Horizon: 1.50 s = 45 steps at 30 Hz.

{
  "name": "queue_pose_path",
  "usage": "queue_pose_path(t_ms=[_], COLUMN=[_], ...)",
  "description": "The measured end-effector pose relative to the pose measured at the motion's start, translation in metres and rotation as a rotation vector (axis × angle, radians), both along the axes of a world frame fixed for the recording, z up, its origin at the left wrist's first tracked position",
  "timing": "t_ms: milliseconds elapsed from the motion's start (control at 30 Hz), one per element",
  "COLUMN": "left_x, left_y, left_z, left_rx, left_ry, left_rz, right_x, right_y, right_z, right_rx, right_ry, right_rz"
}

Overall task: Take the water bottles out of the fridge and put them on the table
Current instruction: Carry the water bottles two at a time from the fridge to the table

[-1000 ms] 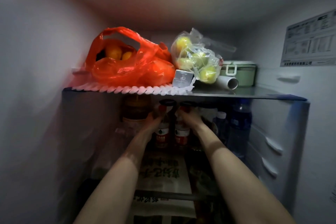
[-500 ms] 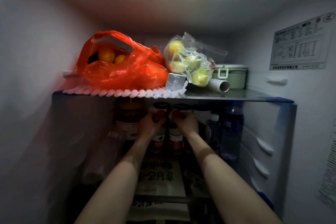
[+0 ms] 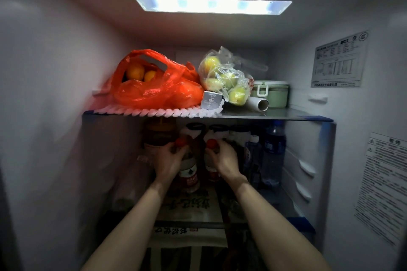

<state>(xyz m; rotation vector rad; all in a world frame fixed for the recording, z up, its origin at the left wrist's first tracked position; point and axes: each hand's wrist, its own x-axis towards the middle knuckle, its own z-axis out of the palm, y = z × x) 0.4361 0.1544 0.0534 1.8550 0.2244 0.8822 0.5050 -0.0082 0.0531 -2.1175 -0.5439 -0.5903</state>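
Fridge (image 3: 55, 94) open, view straight into it. Glass shelf (image 3: 275, 114) up top carries an orange bag (image 3: 158, 88) of fruit, a clear bag (image 3: 224, 77) of fruit, a green box (image 3: 273, 93). None of that is task stuff.

Lower compartment, dim: two red-capped water bottles side by side, upright, near the front. Left bottle (image 3: 189, 174), right bottle (image 3: 212, 171). More bottles behind and to the right, incl. a blue bottle (image 3: 273, 152).

Left hand (image 3: 168, 165) wrapped round the left bottle's neck/shoulder, right hand (image 3: 224, 160) wrapped round the right bottle's. Both look closed on them; can't tell whether the bottles are lifted off the shelf yet.

Step, my read: grab phase, extraction not done. Next: pull both straight back, keep caps under the glass shelf edge, don't knock neighbours, then carry to the table (not in view).
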Motion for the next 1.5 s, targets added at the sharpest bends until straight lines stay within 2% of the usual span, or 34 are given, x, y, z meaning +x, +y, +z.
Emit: queue_pose_path(t_ms=[100, 167, 267, 600, 900, 1133, 1300, 1500], left_x=[-0.024, -0.042, -0.063, -0.151, -0.32, -0.47, -0.57, -0.683], left_y=[0.001, 0.002, 0.008, -0.015, -0.077, -0.13, -0.151, -0.131], left_z=[0.005, 0.015, 0.025, 0.034, 0.05, 0.033, 0.03, 0.038], left_rx=[-0.013, 0.002, 0.058, -0.143, -0.091, -0.148, -0.158, -0.185], left_ry=[-0.043, -0.004, -0.027, -0.122, -0.15, -0.121, -0.085, -0.102], left_rz=[0.0, 0.014, 0.086, 0.001, 0.07, 0.066, 0.106, 0.23], right_x=[-0.02, -0.033, -0.062, -0.186, -0.309, -0.438, -0.531, -0.627], right_y=[-0.008, -0.009, -0.011, -0.043, -0.105, -0.142, -0.145, -0.116], right_z=[-0.003, 0.0, 0.015, 0.064, 0.06, 0.054, 0.056, 0.06], right_rx=[0.15, 0.221, 0.232, 0.307, 0.27, 0.208, 0.202, 0.251], right_ry=[-0.004, -0.019, -0.015, -0.036, -0.034, -0.038, 0.002, 0.058], right_rz=[-0.032, -0.061, -0.058, 0.051, 0.188, 0.281, 0.401, 0.596])
